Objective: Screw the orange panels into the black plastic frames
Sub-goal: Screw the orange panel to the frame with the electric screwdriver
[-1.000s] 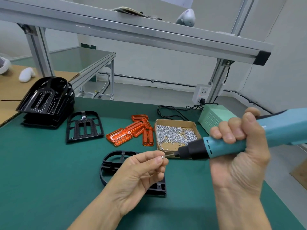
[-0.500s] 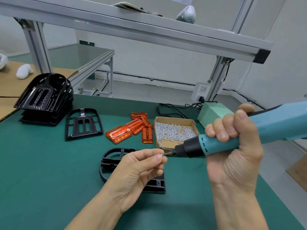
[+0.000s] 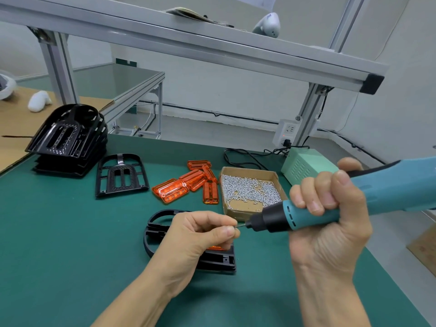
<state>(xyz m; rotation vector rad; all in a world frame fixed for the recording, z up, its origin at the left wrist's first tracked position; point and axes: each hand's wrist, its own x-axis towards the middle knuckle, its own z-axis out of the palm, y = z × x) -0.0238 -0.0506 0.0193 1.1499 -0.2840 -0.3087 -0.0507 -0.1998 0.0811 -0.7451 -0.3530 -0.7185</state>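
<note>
My right hand (image 3: 330, 223) grips a teal electric screwdriver (image 3: 306, 214) held level, its bit pointing left. My left hand (image 3: 195, 241) pinches a small screw (image 3: 234, 227) at the bit's tip. Under my left hand lies a black plastic frame (image 3: 155, 228) on the green mat, with a sliver of an orange panel (image 3: 215, 248) showing in it; most of it is hidden. Several loose orange panels (image 3: 186, 187) lie further back. A cardboard box of screws (image 3: 250, 192) stands right of them.
A single black frame (image 3: 121, 175) lies flat at the left, beside a stack of black frames (image 3: 68, 140). A pale green power unit (image 3: 304, 165) with cables stands behind the screw box. An aluminium shelf rail (image 3: 212, 43) runs overhead. The table's right edge is near my right arm.
Both hands stay together with the screw at the bit. They have shifted slightly leftward and lower in view; the camera tilted a little.
</note>
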